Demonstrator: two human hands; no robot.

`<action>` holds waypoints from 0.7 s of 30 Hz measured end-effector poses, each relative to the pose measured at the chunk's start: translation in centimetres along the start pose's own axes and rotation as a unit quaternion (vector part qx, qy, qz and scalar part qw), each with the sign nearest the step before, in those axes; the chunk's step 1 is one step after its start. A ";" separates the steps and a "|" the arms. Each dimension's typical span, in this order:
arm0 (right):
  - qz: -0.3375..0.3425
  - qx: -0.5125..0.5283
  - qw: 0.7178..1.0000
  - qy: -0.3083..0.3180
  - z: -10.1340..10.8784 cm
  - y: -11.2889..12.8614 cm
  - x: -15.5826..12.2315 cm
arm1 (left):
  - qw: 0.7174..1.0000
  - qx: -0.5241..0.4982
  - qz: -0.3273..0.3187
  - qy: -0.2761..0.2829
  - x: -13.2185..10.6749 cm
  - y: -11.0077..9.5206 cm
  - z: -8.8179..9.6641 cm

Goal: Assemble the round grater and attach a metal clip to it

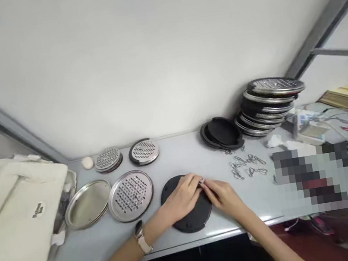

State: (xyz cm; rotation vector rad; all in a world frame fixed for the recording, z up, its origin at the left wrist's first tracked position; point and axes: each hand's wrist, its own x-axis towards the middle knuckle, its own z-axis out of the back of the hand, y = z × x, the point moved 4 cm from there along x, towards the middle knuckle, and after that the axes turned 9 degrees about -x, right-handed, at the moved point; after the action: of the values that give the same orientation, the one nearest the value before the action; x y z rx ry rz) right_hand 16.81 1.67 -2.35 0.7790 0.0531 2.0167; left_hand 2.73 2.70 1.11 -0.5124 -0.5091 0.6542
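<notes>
A round black plate lies on the table in front of me, partly covered by my hands. My left hand rests across it, fingers closed at its upper right edge. There my right hand meets it in a pinch. Between the fingertips shows a small grey piece, too small to name surely. To the left are a round metal grater plate with raised teeth and a plain round metal plate. Several bent wire clips lie right of the hands.
Behind stand two smaller perforated discs and a whitish round object. Black bowl-like parts and a tall stack of grater discs are at the right rear. A cream bag covers the left end.
</notes>
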 end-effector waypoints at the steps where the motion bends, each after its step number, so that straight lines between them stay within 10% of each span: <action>1: -0.002 -0.001 1.000 -0.001 0.1 0.0 0.0 | 1.000 -0.001 0.003 0.000 0.0 0.1 -0.1; 21: -0.064 -0.010 0.994 0.087 -0.6 -0.8 0.0 | 0.996 0.043 0.039 -0.068 0.1 1.0 -0.5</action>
State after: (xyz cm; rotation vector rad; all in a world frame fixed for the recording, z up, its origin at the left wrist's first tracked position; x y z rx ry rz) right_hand 17.15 2.25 -3.08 0.5717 0.1792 1.9551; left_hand 2.64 3.35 0.18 -0.4107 -0.5880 0.7868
